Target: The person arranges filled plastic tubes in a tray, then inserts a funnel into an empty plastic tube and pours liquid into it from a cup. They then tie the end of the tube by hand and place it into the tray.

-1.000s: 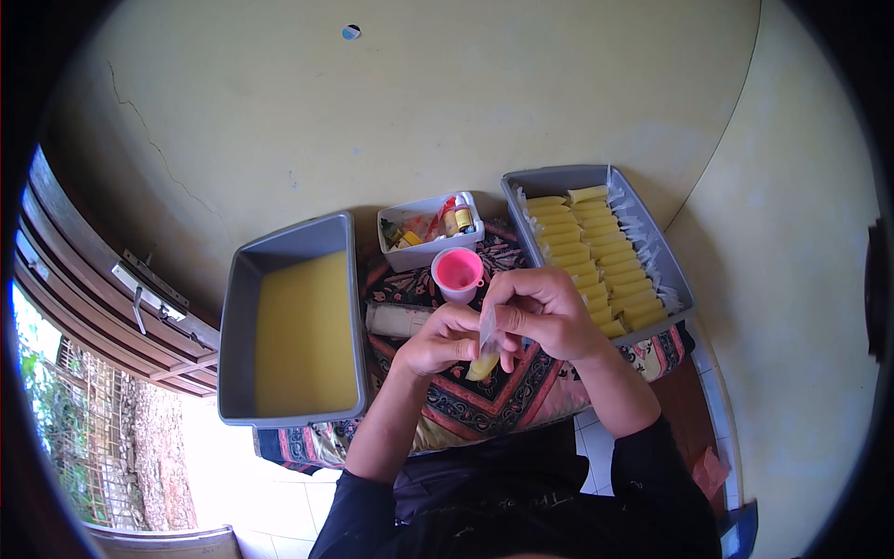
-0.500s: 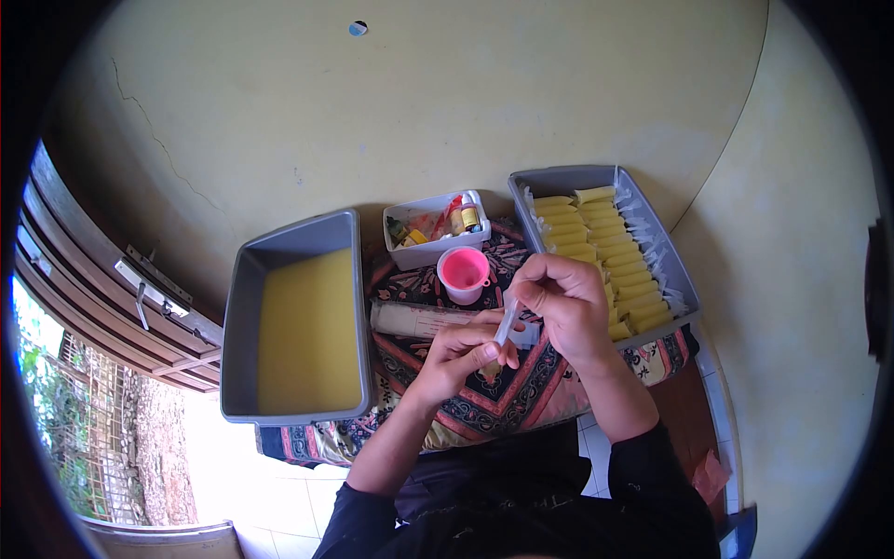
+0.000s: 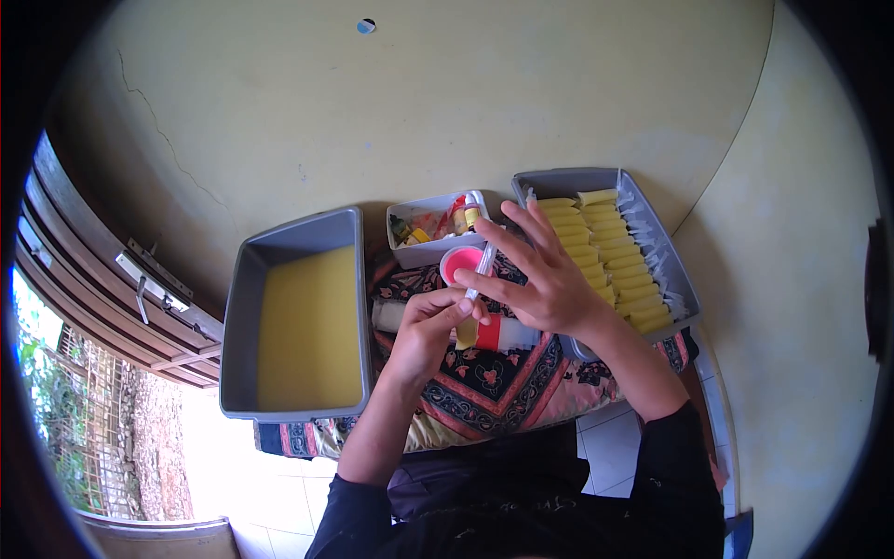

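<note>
My left hand [image 3: 430,326] pinches the lower, yellow-filled part of a narrow plastic pouch [image 3: 467,328] over the patterned cloth [image 3: 484,396]. My right hand [image 3: 542,278] holds the pouch's clear upper end [image 3: 483,265] between thumb and forefinger, with the other fingers spread wide. The clear end stretches up toward a pink cup [image 3: 454,263]. Under the hands lies a roll of plastic with a red band [image 3: 490,333].
A grey tub of yellow liquid [image 3: 307,321] stands at the left. A grey tray of several filled yellow pouches [image 3: 610,252] lies at the right. A small white box of bottles [image 3: 430,226] sits behind the cup. Wooden shutters [image 3: 112,289] are at far left.
Both hands have moved up and away from my body with the pouch. My right hand has pulled the clear end upward and its fingers have spread. The roll's red band is now uncovered.
</note>
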Motion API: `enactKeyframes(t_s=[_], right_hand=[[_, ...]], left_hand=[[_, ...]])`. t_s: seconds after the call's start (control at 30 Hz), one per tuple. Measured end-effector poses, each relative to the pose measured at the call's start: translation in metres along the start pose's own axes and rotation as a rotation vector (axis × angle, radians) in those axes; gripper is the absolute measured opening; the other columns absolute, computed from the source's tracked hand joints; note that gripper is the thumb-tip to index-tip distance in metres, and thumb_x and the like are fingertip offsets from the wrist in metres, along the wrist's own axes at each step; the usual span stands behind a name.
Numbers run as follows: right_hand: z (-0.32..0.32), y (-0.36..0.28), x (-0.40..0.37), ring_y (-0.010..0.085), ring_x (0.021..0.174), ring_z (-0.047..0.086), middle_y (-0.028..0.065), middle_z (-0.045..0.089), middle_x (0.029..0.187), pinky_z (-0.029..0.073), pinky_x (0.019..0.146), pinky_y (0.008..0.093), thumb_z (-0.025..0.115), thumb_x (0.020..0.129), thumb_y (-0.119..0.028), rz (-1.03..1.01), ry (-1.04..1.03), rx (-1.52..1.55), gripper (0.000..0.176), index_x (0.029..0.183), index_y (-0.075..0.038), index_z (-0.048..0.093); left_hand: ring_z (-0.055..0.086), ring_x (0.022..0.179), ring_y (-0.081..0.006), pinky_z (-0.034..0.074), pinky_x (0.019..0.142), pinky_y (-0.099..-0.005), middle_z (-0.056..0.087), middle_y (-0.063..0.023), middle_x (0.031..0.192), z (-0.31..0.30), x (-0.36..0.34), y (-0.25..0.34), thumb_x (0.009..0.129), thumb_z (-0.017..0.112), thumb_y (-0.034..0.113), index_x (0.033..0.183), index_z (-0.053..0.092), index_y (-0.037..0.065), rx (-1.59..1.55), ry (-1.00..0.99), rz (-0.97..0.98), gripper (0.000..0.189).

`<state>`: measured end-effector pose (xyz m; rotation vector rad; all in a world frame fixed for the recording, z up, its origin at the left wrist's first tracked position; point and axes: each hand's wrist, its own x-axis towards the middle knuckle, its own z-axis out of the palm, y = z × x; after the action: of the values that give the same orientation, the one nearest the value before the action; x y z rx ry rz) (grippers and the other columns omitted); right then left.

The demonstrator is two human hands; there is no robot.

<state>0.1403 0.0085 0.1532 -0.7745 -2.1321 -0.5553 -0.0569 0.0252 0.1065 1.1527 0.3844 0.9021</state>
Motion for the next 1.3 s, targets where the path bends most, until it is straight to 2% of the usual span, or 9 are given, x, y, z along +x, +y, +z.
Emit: enactKeyframes(t_s=[0.1, 0.2, 0.27, 0.37, 0.6, 0.8, 1.0, 1.2, 1.3], right_hand=[[0.000, 0.007, 0.000, 0.0295, 0.133, 0.037, 0.0082, 0.046, 0.140, 0.031, 0.109, 0.0570, 0.066, 0.082, -0.019, -0.039, -0.034, -0.115, 0.024, 0.106, -0.017, 0.065], [-0.001, 0.019, 0.002, 0.0282, 0.120, 0.051, 0.0096, 0.060, 0.120, 0.039, 0.103, 0.0509, 0.065, 0.081, -0.018, -0.116, -0.123, -0.147, 0.015, 0.094, -0.010, 0.064], [0.004, 0.030, -0.003, 0.0249, 0.097, 0.061, 0.0086, 0.065, 0.093, 0.050, 0.086, 0.0405, 0.063, 0.080, -0.014, -0.141, -0.178, 0.087, 0.011, 0.087, -0.006, 0.061], [0.002, 0.035, -0.003, 0.0266, 0.079, 0.063, 0.0096, 0.063, 0.081, 0.050, 0.068, 0.0378, 0.061, 0.079, -0.009, -0.036, -0.322, 0.228, 0.007, 0.083, -0.004, 0.057], [0.003, 0.027, 0.000, 0.0330, 0.072, 0.063, 0.0115, 0.061, 0.073, 0.048, 0.061, 0.0410, 0.058, 0.083, -0.008, 0.115, -0.425, 0.506, 0.008, 0.080, -0.003, 0.053], [0.011, 0.026, -0.003, 0.0332, 0.067, 0.060, 0.0126, 0.059, 0.070, 0.046, 0.059, 0.0425, 0.057, 0.085, -0.012, 0.025, -0.497, 0.525, 0.011, 0.081, -0.002, 0.053], [0.007, 0.027, -0.006, 0.0342, 0.062, 0.057, 0.0140, 0.057, 0.066, 0.044, 0.058, 0.0425, 0.053, 0.090, -0.015, 0.083, -0.460, 0.630, 0.020, 0.076, -0.001, 0.053], [-0.002, 0.028, -0.009, 0.0328, 0.058, 0.054, 0.0167, 0.054, 0.064, 0.040, 0.056, 0.0381, 0.049, 0.094, -0.021, 0.306, -0.405, 0.758, 0.031, 0.074, 0.002, 0.052], [-0.004, 0.026, -0.010, 0.0248, 0.054, 0.051, 0.0128, 0.051, 0.061, 0.038, 0.055, 0.0362, 0.050, 0.095, -0.022, 0.449, -0.385, 0.832, 0.032, 0.076, 0.003, 0.052]], left_hand=[[0.057, 0.081, -0.0123, 0.042, 0.078, -0.0270, 0.064, -0.0059, 0.083, 0.002, 0.001, 0.000, 0.095, 0.053, 0.016, 0.086, 0.065, 0.000, 0.011, -0.016, 0.034, 0.022], [0.057, 0.084, -0.0166, 0.041, 0.080, -0.0299, 0.062, -0.0097, 0.087, 0.002, 0.001, -0.001, 0.094, 0.053, 0.018, 0.082, 0.060, 0.000, 0.073, -0.002, 0.008, 0.022], [0.057, 0.085, -0.0163, 0.041, 0.081, -0.0299, 0.061, -0.0095, 0.088, 0.000, 0.000, 0.004, 0.094, 0.051, 0.017, 0.082, 0.059, 0.000, 0.122, 0.005, -0.027, 0.022], [0.055, 0.087, -0.0154, 0.041, 0.082, -0.0294, 0.061, -0.0088, 0.090, -0.007, 0.001, -0.002, 0.095, 0.048, 0.016, 0.082, 0.058, 0.000, 0.245, 0.003, -0.005, 0.023], [0.053, 0.088, -0.0128, 0.041, 0.081, -0.0273, 0.062, -0.0074, 0.098, -0.008, 0.000, -0.005, 0.099, 0.043, 0.025, 0.098, 0.059, -0.001, 0.299, -0.021, -0.095, 0.030], [0.050, 0.083, -0.0102, 0.040, 0.077, -0.0264, 0.057, -0.0033, 0.092, -0.005, 0.013, -0.018, 0.102, 0.041, 0.030, 0.096, 0.057, 0.000, 0.283, -0.078, -0.008, 0.035], [0.053, 0.090, -0.0131, 0.041, 0.084, -0.0288, 0.059, -0.0061, 0.094, -0.006, 0.012, -0.015, 0.102, 0.042, 0.023, 0.107, 0.058, -0.004, 0.368, -0.190, 0.063, 0.031], [0.052, 0.107, -0.0215, 0.037, 0.094, -0.0343, 0.061, -0.0091, 0.096, -0.007, 0.007, -0.017, 0.098, 0.048, 0.020, 0.091, 0.066, -0.001, 0.436, -0.105, 0.144, 0.028], [0.051, 0.113, -0.0252, 0.033, 0.099, -0.0384, 0.064, -0.0087, 0.092, -0.012, 0.006, -0.022, 0.095, 0.054, 0.018, 0.086, 0.068, 0.000, 0.481, -0.035, 0.198, 0.024]])
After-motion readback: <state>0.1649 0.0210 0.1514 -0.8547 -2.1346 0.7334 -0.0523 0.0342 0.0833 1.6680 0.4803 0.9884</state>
